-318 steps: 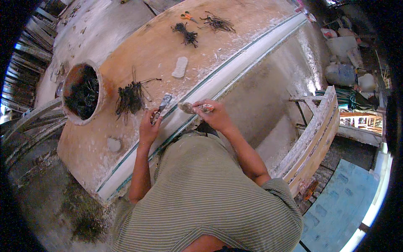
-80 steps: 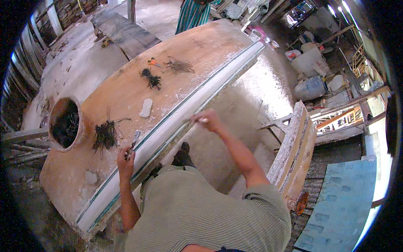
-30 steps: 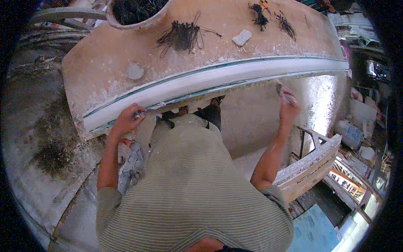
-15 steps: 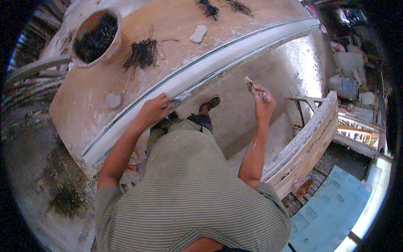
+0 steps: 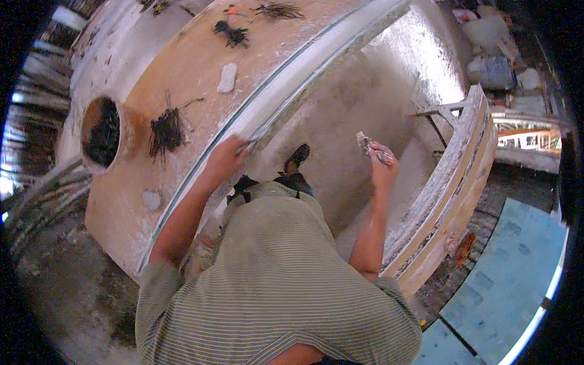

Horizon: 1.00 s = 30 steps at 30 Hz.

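Looking down: person in a striped olive shirt (image 5: 274,286) stood right up against a big rounded hull-like form (image 5: 182,79), tan on top and smeared with white filler.
Left hand: left hand (image 5: 226,157) lay on the pale raised strip (image 5: 292,85) that ran along the form's edge, fingers (image 5: 240,148) curled together onto a small flat scraper (image 5: 258,135) pressed to that strip.
Right hand: right hand (image 5: 383,167) was held out over the pale inner wall (image 5: 365,91), well apart from the left one, fingers clamped on a small putty tool (image 5: 368,146) with a lump of whitish filler at its tip.
On top of the form: a dark round hole (image 5: 103,131) at the left, a bundle of dark fibres (image 5: 165,129) just beside it, a white patch (image 5: 227,77) further up, and more dark fibre tufts (image 5: 231,34) near the top.
In the way: a dark shoe (image 5: 296,157) showed between the two hands, down by the wall.
Right side: a curved wooden frame (image 5: 450,201), also caked in white, stood close by the right elbow.
Packages: pale sacks or tubs (image 5: 493,67) sat at the upper right, grey-white and lumpy; couldn't make out any labels.
Floor: blue sheet (image 5: 511,274) at the lower right, dusty grey ground (image 5: 61,286) at the left.
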Each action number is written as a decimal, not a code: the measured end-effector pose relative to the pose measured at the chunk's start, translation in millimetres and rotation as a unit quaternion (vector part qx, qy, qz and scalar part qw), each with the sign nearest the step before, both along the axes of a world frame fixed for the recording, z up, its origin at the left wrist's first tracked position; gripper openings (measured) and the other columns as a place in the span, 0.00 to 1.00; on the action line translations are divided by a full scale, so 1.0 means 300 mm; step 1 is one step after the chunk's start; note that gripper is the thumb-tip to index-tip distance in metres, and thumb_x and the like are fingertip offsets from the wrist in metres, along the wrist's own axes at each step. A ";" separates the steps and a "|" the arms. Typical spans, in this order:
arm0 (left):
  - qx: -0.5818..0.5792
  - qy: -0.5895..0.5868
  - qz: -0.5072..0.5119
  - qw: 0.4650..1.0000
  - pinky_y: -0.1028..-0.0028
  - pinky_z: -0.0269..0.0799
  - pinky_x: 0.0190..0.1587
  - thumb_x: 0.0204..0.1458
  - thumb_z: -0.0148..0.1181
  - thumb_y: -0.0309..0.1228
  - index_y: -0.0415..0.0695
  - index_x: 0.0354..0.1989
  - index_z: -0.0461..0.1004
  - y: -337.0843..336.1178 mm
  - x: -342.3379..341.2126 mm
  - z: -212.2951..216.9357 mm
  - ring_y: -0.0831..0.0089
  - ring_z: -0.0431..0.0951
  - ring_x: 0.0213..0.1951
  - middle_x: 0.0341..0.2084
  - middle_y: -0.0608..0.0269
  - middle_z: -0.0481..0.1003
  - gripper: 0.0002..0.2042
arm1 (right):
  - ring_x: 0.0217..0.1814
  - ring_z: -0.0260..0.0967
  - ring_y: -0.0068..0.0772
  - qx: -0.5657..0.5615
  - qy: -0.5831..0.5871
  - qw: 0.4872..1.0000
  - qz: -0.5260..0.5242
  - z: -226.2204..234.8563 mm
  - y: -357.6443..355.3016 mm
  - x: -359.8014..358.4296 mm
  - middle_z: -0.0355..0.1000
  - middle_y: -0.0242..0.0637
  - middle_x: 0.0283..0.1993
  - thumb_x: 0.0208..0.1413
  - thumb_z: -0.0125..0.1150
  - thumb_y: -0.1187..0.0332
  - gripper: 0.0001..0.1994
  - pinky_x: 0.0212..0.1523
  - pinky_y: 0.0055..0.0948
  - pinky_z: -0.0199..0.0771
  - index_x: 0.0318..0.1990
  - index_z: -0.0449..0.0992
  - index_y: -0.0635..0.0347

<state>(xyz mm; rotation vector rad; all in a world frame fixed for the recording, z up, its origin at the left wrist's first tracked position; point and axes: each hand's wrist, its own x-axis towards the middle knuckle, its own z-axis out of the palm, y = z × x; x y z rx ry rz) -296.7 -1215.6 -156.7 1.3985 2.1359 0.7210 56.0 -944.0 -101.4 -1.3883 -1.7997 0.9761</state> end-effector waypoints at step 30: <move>-0.182 0.057 0.019 0.982 0.51 0.77 0.35 0.61 0.58 0.33 0.49 0.54 0.73 -0.017 0.088 0.191 0.43 0.80 0.36 0.45 0.50 0.76 0.13 | 0.48 0.80 0.29 -0.054 -0.044 0.995 -0.069 -0.186 0.529 0.293 0.83 0.35 0.44 0.52 0.71 0.77 0.08 0.52 0.30 0.77 0.39 0.84 0.58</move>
